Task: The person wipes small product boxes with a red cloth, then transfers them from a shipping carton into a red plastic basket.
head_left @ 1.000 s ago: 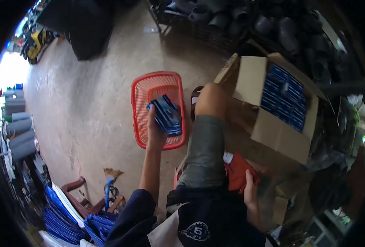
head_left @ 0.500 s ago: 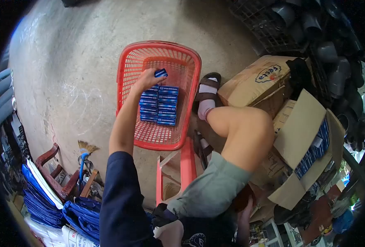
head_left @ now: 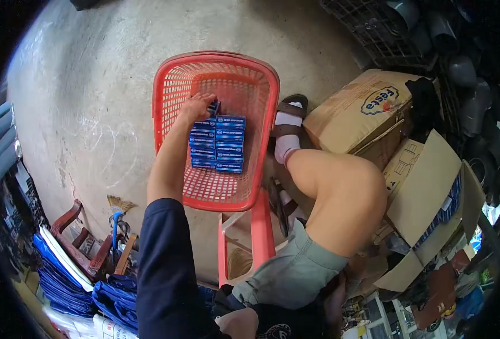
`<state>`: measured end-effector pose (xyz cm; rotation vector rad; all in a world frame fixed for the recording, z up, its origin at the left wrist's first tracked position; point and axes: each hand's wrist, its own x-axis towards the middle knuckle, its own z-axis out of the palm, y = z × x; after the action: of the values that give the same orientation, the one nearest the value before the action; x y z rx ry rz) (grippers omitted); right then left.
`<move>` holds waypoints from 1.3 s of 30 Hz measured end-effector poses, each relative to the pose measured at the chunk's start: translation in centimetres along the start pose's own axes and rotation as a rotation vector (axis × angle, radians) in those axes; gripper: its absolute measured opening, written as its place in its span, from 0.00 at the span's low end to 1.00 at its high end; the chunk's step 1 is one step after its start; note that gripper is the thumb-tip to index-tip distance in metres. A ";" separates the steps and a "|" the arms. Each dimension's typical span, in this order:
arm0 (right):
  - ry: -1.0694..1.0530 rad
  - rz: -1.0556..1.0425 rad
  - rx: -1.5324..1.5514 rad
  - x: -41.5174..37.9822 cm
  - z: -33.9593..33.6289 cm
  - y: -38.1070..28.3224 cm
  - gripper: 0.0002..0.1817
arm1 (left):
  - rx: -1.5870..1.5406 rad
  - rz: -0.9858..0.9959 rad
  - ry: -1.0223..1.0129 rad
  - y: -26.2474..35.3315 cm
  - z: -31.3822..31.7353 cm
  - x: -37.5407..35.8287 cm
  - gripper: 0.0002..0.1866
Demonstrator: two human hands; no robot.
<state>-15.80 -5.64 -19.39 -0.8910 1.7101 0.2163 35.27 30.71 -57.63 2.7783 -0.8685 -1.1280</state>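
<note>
My left hand [head_left: 195,107] is inside the red plastic basket [head_left: 158,93], closed around a small blue box [head_left: 214,107] at the far end of a stack. The fingers partly cover that box. Below it, two columns of matching blue boxes [head_left: 229,144] with white lettering lie side by side on the basket floor. My right arm [head_left: 334,302] hangs low beside my thigh in shadow, and its fingers cannot be made out. Right of my knee, an open cardboard carton [head_left: 425,186] shows more blue packages [head_left: 448,206] between its flaps.
A closed carton marked Festa [head_left: 357,110] sits beyond my knee. Dark grey pipe fittings [head_left: 461,70] and a black crate [head_left: 374,28] fill the upper right. A red stool [head_left: 263,226] stands under the basket's near end. Blue tarps [head_left: 63,285] and a broom [head_left: 119,204] lie left.
My left hand has lowered the small blue box onto the far end of the left column. The camera view has shifted slightly, and my right hand has sunk into shadow.
</note>
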 end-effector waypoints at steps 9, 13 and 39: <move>-0.049 -0.028 -0.017 0.8 0.5 1.0 0.27 | -0.090 -0.085 -0.058 1.2 0.1 -0.6 0.32; -0.098 -0.089 -0.208 2.8 -1.9 2.6 0.29 | -0.089 -0.108 -0.070 1.6 0.7 -0.3 0.33; -0.147 -0.368 0.132 -0.5 -1.6 4.5 0.29 | -0.916 -0.027 0.616 22.5 -1.5 -33.8 0.10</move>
<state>-19.89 -3.15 -19.75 -1.0456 1.3796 -0.0753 5.57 28.38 -30.03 2.1118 -0.1599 -0.4118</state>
